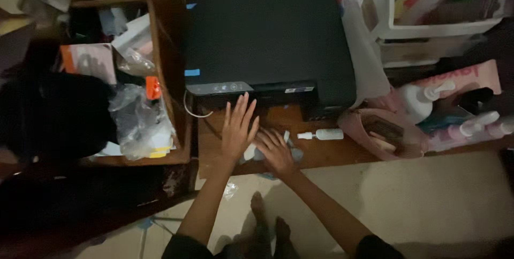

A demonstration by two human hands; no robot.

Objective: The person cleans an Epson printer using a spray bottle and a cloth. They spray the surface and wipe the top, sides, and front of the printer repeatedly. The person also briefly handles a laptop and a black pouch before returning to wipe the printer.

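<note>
Dim wooden desk (342,154): our left hand (238,130) flat, right hand (276,151) spread on paper scraps (293,154), gripping nothing; a sweep could topple the small white bottle (324,134).

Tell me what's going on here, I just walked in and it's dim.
A person stands at a wooden table in front of a black printer. The left hand lies flat, fingers spread, by the printer's front edge. The right hand rests on small pale scraps. A small white bottle lies nearby.

Wooden shelf (332,154): black printer (267,39), small white bottle (324,134), paper scraps (292,149).
</note>
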